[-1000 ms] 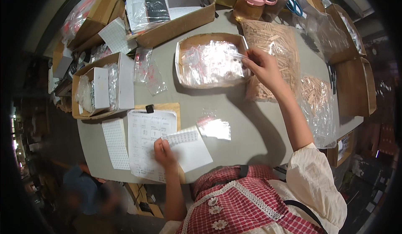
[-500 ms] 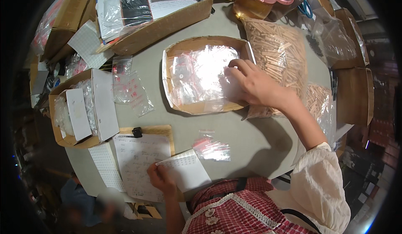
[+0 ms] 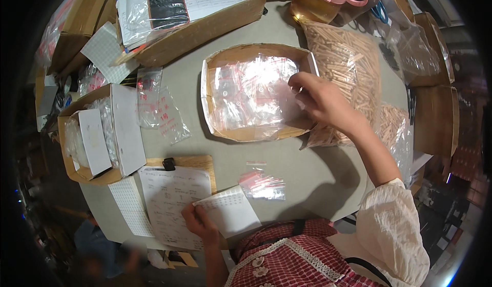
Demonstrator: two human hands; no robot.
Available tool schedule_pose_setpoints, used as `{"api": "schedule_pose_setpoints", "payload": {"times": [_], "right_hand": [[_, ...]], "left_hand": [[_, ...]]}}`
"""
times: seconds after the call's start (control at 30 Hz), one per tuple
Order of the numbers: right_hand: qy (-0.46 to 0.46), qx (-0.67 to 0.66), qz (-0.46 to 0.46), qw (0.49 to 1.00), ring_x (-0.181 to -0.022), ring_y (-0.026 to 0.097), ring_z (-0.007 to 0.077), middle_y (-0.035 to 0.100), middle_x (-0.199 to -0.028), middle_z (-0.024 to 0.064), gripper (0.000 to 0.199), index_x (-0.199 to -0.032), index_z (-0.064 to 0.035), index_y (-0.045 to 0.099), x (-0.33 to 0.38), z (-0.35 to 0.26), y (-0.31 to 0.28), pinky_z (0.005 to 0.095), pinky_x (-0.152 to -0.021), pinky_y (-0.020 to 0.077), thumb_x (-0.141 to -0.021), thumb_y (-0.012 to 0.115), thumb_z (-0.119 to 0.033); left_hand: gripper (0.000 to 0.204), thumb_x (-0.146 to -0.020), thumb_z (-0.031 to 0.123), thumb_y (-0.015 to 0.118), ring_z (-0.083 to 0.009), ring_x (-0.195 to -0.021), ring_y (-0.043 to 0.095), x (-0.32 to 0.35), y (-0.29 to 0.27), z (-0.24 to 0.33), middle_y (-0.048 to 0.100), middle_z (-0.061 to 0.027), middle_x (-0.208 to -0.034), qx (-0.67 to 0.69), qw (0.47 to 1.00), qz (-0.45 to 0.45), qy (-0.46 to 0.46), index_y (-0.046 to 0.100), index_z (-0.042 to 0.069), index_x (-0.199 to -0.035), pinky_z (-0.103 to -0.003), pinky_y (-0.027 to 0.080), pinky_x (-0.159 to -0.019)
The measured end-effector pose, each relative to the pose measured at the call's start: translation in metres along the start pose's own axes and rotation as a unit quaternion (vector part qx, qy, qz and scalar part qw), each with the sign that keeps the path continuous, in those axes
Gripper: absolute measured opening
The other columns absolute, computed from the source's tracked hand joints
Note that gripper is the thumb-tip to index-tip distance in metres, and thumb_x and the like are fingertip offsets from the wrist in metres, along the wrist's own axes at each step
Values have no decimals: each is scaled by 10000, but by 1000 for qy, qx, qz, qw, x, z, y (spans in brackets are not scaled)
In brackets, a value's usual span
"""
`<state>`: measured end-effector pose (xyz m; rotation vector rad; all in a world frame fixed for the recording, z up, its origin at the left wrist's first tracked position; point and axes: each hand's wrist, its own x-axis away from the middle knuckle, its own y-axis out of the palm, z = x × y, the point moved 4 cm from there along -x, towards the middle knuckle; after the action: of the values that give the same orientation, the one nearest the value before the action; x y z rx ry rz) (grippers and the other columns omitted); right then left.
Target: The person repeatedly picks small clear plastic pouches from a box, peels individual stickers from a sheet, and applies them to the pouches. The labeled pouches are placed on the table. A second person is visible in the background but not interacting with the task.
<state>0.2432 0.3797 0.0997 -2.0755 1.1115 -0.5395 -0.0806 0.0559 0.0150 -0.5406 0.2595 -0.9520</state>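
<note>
My left hand (image 3: 201, 221) pinches the left edge of a white sheet of small round stickers (image 3: 234, 216), held over the clipboard (image 3: 174, 205) with its handwritten paper. Over the right side of a shallow cardboard tray (image 3: 225, 133), my right hand (image 3: 320, 100) hangs with curled fingers. Whether anything is between those fingertips is hard to make out. Flat clear zip bags (image 3: 251, 94) with small round labels fill the tray, and glare hides part of them. Between the tray and my body lies a small fanned pile of red-edged zip bags (image 3: 264, 184).
Right of the tray stands a big clear bag of wooden dowels (image 3: 343, 61), with a smaller dowel bag (image 3: 393, 125) beside it. A pink-lidded jug (image 3: 320, 2) is behind. Cardboard boxes (image 3: 205, 38) line the back; a box of plastic bags (image 3: 130, 133) stands left.
My right hand has shifted slightly right and lifted off the bags in the tray, showing more of them. My left hand still holds the sticker sheet.
</note>
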Motion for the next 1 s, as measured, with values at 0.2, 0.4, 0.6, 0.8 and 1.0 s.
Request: {"api": "schedule_pose_setpoints", "payload": {"times": [0.2,0.4,0.6,0.8,1.0], "right_hand": [[103,-299,67,946,-1032,694,164,705,-1048,71,237,-1191,13,615,2,19,-14,311,-934,542,-956,639,37],[151,-427,104,886,-985,668,101,716,-1027,42,235,-1200,22,625,4,22,-26,227,-840,512,-973,674,-13],[150,-470,130,860,-925,637,84,696,-999,17,274,-1214,5,616,7,23,-33,232,-825,486,-963,708,-56],[122,-462,152,865,-910,602,73,655,-965,-13,292,-1211,-7,612,4,17,-31,231,-838,467,-960,730,-98],[114,-458,124,873,-933,626,83,666,-996,6,243,-1207,-5,620,2,5,-26,243,-854,481,-987,684,-87]], "left_hand": [[126,-1092,83,488,-103,-870,554,1,2,-1,598,-44,-995,11,1000,12,4,570,-4,-1135,-257,468,-759],[127,-1090,81,500,-108,-880,552,2,2,-4,592,-38,-1010,13,1000,15,11,573,-9,-1142,-265,476,-779],[119,-1063,81,534,-134,-844,585,1,2,-5,565,-80,-1048,26,999,15,14,581,-17,-1112,-276,506,-719],[118,-1060,79,537,-131,-830,581,-1,3,-1,571,-80,-1025,27,999,25,28,582,-20,-1105,-277,502,-707],[119,-1052,77,551,-139,-806,583,-1,2,-2,586,-91,-1033,30,999,27,16,589,-28,-1091,-289,502,-686]]}}
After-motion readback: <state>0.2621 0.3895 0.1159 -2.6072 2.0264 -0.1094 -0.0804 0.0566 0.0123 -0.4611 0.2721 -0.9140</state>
